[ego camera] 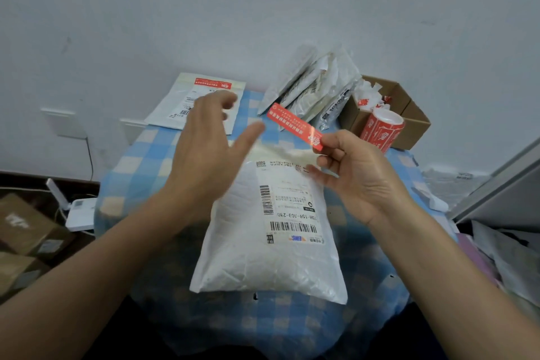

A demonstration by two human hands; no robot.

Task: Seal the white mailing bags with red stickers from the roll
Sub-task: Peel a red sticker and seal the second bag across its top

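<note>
Right hand point(359, 175) pinches a long red sticker point(293, 126) with white print; left hand point(204, 140) spread.

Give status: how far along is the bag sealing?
Done: the far bag carries a red seal. In hand: right hand pinches a sticker above the centre bag; left hand open. Left: centre bag shows no seal, plus probably the stack of bags by the roll.

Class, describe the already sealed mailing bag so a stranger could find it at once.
Find the blue checked table. At its far left corner lies a flat white bag. Unlike the large middle bag and the leaning stack, it carries a red sticker across its top.
</note>
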